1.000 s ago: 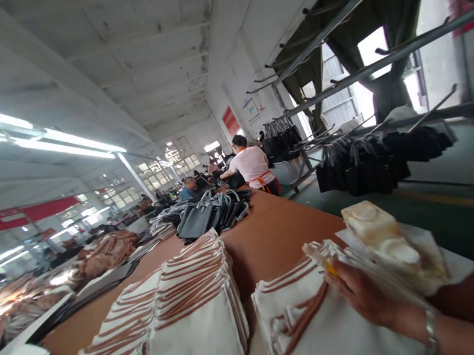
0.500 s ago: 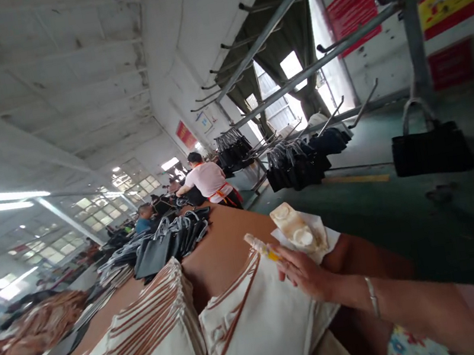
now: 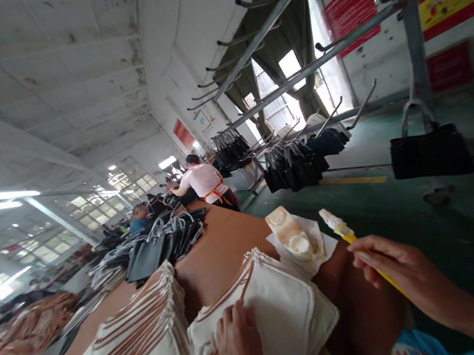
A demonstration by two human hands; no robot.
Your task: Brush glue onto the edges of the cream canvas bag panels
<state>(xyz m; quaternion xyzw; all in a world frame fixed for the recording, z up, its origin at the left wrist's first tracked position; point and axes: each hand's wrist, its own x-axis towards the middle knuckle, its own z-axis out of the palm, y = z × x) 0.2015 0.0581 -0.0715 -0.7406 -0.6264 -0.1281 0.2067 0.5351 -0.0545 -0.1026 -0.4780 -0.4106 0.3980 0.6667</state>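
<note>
My right hand [image 3: 390, 264] is closed around the yellow handle of a brush [image 3: 347, 235], whose bristles are coated in white paste. It is raised to the right of the table's end. My left hand [image 3: 240, 342] rests on a stack of cream bag pieces [image 3: 280, 308] with brown trim, fingers bent and together at the trimmed edge of the top piece; the fingertips are partly hidden. Beyond the stack, a cream-coloured container [image 3: 288, 229] smeared with white paste sits on a white sheet [image 3: 325, 238].
A fanned row of cream pieces [image 3: 140, 337] lies left on the brown table [image 3: 226, 221]. Black bags [image 3: 159, 253] are piled farther along, where a person [image 3: 204, 180] stands. A metal rack [image 3: 294, 81] with hooks and hanging bags runs along the right.
My right hand has swung right with the brush, away from above the stack. My left hand has come into view onto the top bag piece, whose brown-trimmed edge has shifted.
</note>
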